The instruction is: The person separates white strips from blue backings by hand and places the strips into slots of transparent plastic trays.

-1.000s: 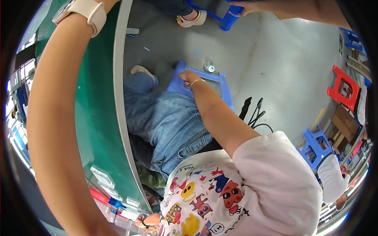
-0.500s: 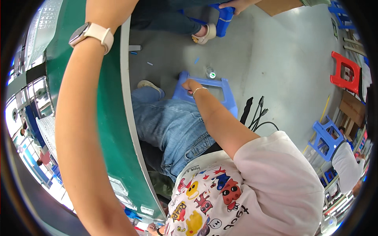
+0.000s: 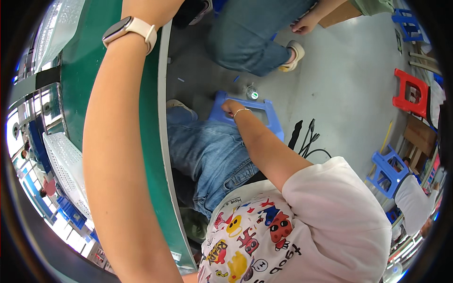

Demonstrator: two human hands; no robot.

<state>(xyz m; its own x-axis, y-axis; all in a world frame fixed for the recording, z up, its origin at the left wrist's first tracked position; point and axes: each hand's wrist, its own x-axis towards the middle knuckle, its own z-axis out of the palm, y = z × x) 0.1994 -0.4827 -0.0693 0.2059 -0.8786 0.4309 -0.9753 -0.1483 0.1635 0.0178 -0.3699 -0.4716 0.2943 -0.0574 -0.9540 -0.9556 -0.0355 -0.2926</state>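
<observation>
My left forearm, with a watch on a pale strap, crosses over the green table top [image 3: 78, 94]. Its hand [image 3: 158, 10] is cut by the upper edge, so its fingers are hidden. Down beside my jeans, my right hand [image 3: 230, 107], with a thin bracelet at the wrist, is closed on the edge of a light blue plastic stool [image 3: 271, 118]. The stool shows an opening framed by its legs. A clear bottle [image 3: 252, 92] with a green and white mark is on the floor just beyond it.
Another person's dark-trousered leg [image 3: 255, 37] and hand [image 3: 306, 23] are at the top, by a cardboard box [image 3: 342, 14]. Black cables [image 3: 309, 139] lie right of my stool. A red stool [image 3: 411, 93] and a blue stool [image 3: 389, 170] stand farther right. White baskets [image 3: 68, 170] are at left.
The other person's leg has swung nearer, and their hand has moved right, off a blue stool. My left forearm and the table edge sit farther right. My right hand stays on the stool.
</observation>
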